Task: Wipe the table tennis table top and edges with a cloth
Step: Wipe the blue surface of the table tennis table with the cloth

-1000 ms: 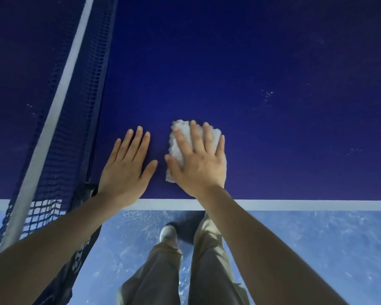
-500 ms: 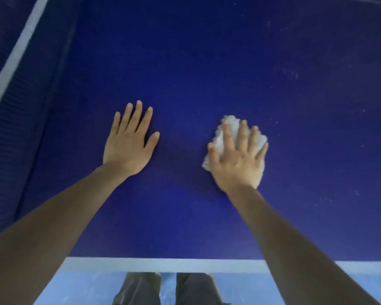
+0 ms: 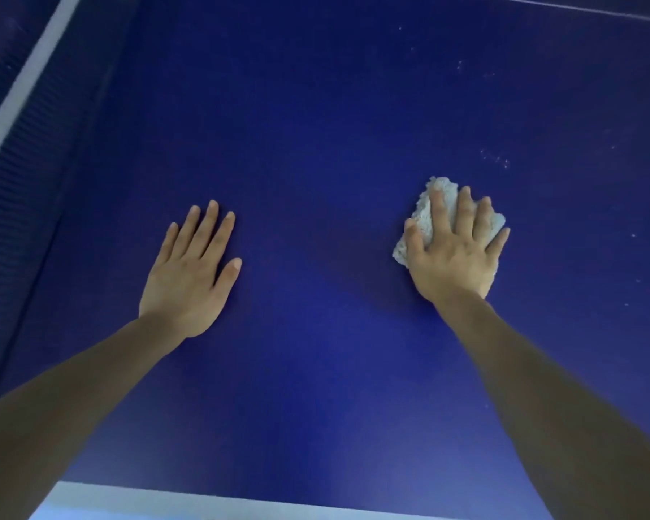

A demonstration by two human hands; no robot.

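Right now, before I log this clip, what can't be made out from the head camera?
- Cloth: mostly hidden under the right hand, so its full shape is unknown.
- Net: blurred and cut off by the left edge.
- White edge line: cut off by the bottom edge and both forearms.
- Pale specks on the table top: too small to tell dust from scuffs.
- Left hand: palm hidden, contact pressure unclear.

White fluffy cloth [image 3: 424, 215] lies bunched, seemingly flat, on the blue table top [image 3: 323, 152].

Both forearms [image 3: 102, 373] bare, no sleeves or jewellery visible afaict
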